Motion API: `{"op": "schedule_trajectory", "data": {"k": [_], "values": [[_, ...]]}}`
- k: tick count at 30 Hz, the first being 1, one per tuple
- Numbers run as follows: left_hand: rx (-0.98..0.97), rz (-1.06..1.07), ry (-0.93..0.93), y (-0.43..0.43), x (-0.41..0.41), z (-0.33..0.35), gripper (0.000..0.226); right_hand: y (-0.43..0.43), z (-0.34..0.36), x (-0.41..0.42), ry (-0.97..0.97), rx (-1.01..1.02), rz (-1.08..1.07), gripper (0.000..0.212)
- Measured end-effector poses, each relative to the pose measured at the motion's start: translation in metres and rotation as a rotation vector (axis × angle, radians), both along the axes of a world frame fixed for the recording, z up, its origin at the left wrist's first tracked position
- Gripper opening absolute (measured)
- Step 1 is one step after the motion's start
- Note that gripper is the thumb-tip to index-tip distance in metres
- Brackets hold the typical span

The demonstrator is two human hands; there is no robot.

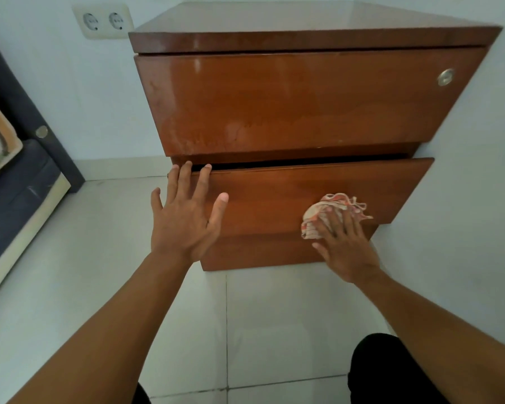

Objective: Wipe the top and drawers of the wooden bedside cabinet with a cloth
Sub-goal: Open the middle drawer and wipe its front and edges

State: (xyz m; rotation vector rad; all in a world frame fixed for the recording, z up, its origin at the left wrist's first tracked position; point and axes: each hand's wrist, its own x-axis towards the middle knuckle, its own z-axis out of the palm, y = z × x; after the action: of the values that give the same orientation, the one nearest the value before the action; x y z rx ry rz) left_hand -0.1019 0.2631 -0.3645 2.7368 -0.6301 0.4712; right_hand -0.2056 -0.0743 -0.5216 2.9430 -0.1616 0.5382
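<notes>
Two bare forearms reached up from the bottom edge toward the glossy reddish-brown wooden bedside cabinet (303, 103), with dark trousers (391, 371) just below them over the pale tiled floor (274, 316). Right hand (346, 246) lay flat on the crumpled orange-and-white patterned cloth (330, 212), its grip spread wide and pressing the cloth against the right half of the cabinet's lower drawer front (303, 193), fingers not curled around it. Left hand (184, 217) was splayed open and holding nothing, palm at the lower drawer's left end, three fingertips (187, 166) hooked over its top edge. That drawer stood slightly out from the cabinet, a dark gap showing above it. Over it sat the closed upper drawer (289, 97), with a round silver lock (445, 77) near its right end and dull streaks across the shine. Cabinet's flat top (303, 18) carried nothing. Left of the cabinet, on the pale wall, was a white double socket (102, 21); further left stood a dark blue bed frame (21, 182).
</notes>
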Motion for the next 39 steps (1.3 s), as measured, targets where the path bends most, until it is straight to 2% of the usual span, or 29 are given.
{"op": "schedule_trajectory", "data": {"k": [6, 10, 13, 16, 18, 20, 23, 25, 27, 31, 34, 39], "values": [[0.010, 0.016, 0.017, -0.002, -0.002, 0.001, 0.081, -0.045, 0.013, -0.029, 0.003, -0.008, -0.218, 0.073], [0.015, 0.024, 0.019, -0.004, -0.003, 0.001, 0.081, -0.046, 0.031, -0.032, -0.102, 0.199, -0.353, 0.079], [0.035, 0.027, 0.025, -0.003, -0.002, 0.000, 0.081, -0.024, 0.052, -0.022, -0.310, 0.472, -0.316, 0.075], [0.044, 0.015, 0.039, -0.002, -0.001, 0.002, 0.081, -0.002, 0.089, -0.006, -0.702, 0.851, -0.335, 0.062], [0.052, 0.014, 0.045, -0.002, 0.000, 0.003, 0.081, 0.008, 0.116, 0.004, -0.868, 0.943, -0.436, 0.045], [0.067, 0.020, 0.049, -0.001, 0.001, 0.003, 0.080, 0.015, 0.135, 0.006, -0.896, 0.947, -0.507, 0.031], [0.082, 0.011, 0.069, 0.001, 0.004, 0.006, 0.079, 0.033, 0.154, -0.012, -0.739, 0.977, -0.500, 0.017], [0.101, 0.009, 0.095, 0.001, 0.006, 0.010, 0.080, 0.044, 0.158, -0.027, -0.543, 0.905, -0.432, 0.020], [0.071, 0.017, 0.112, 0.000, 0.001, 0.011, 0.081, 0.053, 0.155, -0.039, -0.338, 0.738, -0.348, 0.032], [0.009, -0.008, 0.049, 0.001, -0.026, -0.016, 0.080, 0.059, 0.142, -0.038, -0.028, 0.452, -0.283, 0.075], [0.042, 0.024, 0.035, 0.001, -0.019, -0.032, 0.079, 0.059, 0.134, -0.027, 0.081, 0.420, -0.263, 0.083], [0.080, 0.044, 0.033, -0.011, 0.004, -0.034, 0.078, 0.056, 0.133, -0.009, 0.117, 0.446, -0.295, 0.085]]}}
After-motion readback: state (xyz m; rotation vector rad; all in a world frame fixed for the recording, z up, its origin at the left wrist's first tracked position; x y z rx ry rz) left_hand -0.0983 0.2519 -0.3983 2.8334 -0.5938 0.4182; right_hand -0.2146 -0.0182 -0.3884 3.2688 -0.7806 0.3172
